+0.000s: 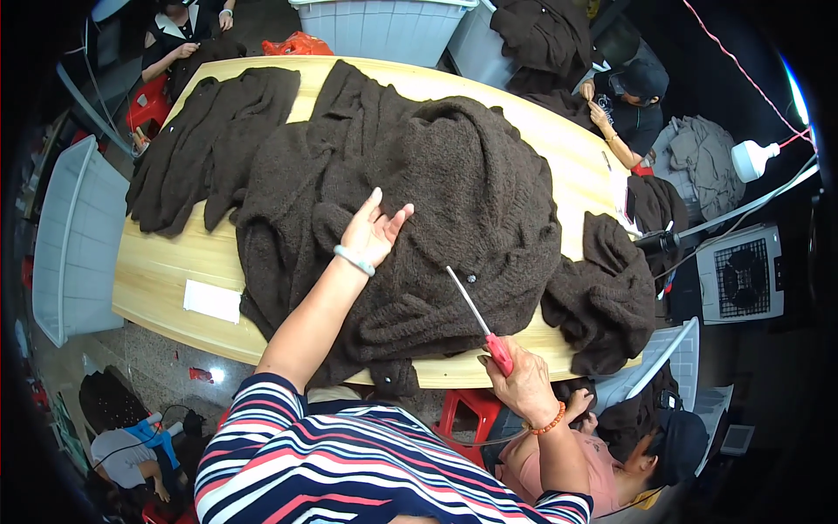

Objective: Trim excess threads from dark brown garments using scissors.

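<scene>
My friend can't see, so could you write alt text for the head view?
A person's right hand grips a red-handled tool with a thin metal shaft; their left hand is open over brown knitwear heaped on a wooden table. Other people are nearby.

We can't quite make out the shiny dot (472,279) on the brown garment (436,183), way too small. The right hand (527,384) hides part of the red handle (499,354), and the top edge chops off a co-worker (179,33) and a grey tub (384,33).
</scene>
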Demonstrator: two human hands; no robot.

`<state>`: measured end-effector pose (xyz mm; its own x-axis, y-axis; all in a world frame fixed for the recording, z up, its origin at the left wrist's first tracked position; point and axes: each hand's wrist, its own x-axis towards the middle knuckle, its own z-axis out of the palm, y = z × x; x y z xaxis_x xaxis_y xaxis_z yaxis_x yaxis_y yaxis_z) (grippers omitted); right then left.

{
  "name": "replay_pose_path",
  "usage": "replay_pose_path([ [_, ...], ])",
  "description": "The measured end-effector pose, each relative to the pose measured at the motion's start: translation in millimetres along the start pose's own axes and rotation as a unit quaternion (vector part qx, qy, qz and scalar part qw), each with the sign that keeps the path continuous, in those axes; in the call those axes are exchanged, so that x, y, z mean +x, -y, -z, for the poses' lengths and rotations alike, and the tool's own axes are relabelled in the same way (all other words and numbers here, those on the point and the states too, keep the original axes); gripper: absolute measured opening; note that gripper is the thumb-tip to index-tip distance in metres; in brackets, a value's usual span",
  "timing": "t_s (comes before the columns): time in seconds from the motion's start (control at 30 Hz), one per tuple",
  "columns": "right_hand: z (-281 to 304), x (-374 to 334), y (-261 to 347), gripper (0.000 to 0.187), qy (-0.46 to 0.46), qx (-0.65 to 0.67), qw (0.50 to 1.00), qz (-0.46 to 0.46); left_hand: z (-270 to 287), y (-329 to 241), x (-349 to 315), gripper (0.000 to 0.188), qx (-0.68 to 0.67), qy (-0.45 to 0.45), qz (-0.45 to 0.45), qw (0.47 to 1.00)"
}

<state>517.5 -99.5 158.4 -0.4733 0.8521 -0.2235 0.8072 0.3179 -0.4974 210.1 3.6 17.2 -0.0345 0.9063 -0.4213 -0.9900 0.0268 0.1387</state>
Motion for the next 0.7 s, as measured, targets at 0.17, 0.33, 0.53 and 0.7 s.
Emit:
replay_pose_path([
  [0.17, 2.3, 25.7, 24.0, 0.025, 0.008, -0.026, 1.0, -0.015, 16.6, 5.0, 29.0, 0.016, 0.039, 0.016, -0.035, 0.999],
  [0.33, 5.5, 54.2, 46.9, 0.023, 0.022, -0.057, 0.997, -0.038, 14.8, 10.4, 5.6, 0.009, 0.122, 0.05, -0.092, 0.987],
  [0.53, -5.8, 90.6, 66.2, 0.022, 0.025, -0.108, 0.994, 0.022, 27.1, 0.9, 2.9, 0.011, 0.147, 0.101, -0.054, 0.982],
  [0.7, -6.3, 95.0, 68.0, 0.024, 0.005, -0.098, 0.994, -0.054, 16.5, -4.7, -4.3, 0.017, 0.14, 0.09, -0.005, 0.986],
])
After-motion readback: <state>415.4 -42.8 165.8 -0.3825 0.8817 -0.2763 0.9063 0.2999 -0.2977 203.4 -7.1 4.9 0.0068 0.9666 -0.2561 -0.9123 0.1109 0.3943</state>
